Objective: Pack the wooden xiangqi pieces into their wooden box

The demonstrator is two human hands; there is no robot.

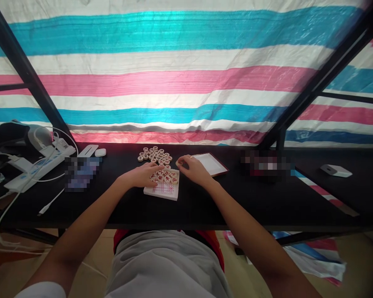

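A shallow white box point(161, 196) lies on the black table in front of me, with several round Chinese chess pieces point(167, 179) in red characters set in its far part. Paper with pink lines shows in its near part. My left hand point(141, 174) reaches over the box's left side, fingers and thumb apart, the tips at the pieces. Just right of the box, my right hand point(194, 169) pinches one chess piece point(178, 163) between thumb and fingers. Behind the box lies a loose heap of more pieces point(157, 155).
A white box lid point(209, 164) with a dark red edge lies to the right. On the left are a power strip point(39, 167) with cables, a blurred phone point(82, 176) and a white earbud case point(100, 152). A white device point(336, 170) sits far right. Striped sheeting point(174, 82) hangs behind.
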